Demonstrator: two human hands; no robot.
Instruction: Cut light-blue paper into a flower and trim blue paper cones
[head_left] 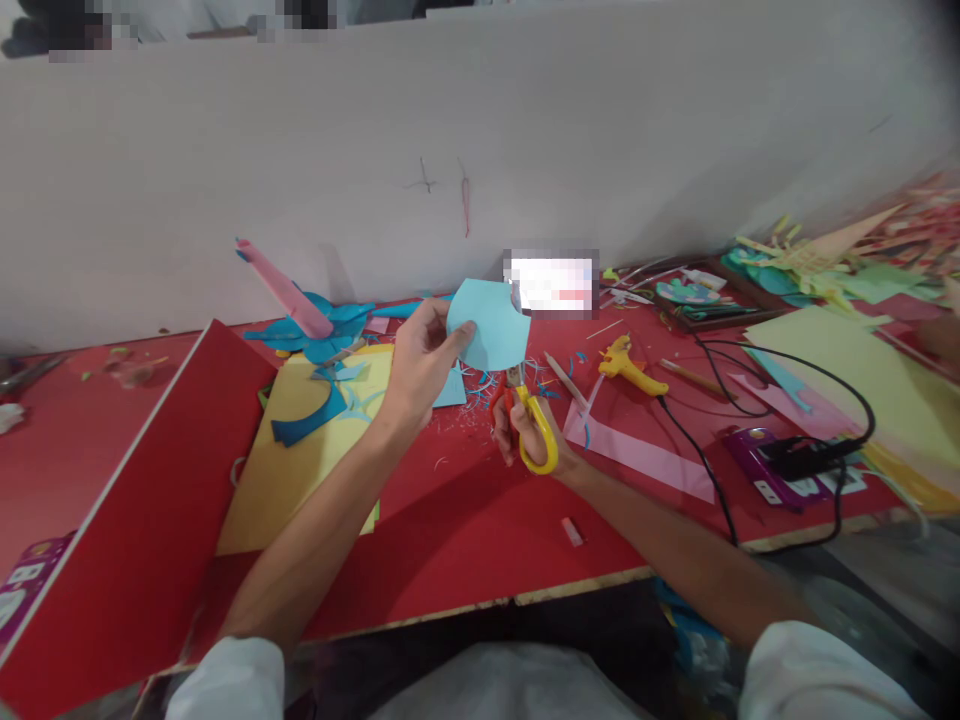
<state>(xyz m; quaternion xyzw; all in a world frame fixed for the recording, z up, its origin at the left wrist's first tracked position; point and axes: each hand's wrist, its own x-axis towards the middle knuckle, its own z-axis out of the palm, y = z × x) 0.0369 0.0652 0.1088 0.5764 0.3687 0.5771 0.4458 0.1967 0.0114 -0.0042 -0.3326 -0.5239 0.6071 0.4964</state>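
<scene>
A light blue piece of paper (491, 325) with a curved edge is pinched in my left hand (429, 350), thumb on top. Just below it, my right hand (529, 425) is closed round scissors (541, 440) with one yellow and one red handle. The blades point up at the paper's lower right edge; whether they are parted is hard to see. Thin paper shavings (480, 390) and another light blue sheet (450, 388) lie on the red table (450, 530) underneath. A strip of pink paper (645, 457) lies to the right of my right hand.
A yellow glue gun (631, 367) with a black cable lies right of the scissors. At left stand a red board (127, 520) and a blue paper flower shape with a pink cone (285, 285). A lit screen (555, 285) stands by the wall. Yellow sheets (847, 370) lie right.
</scene>
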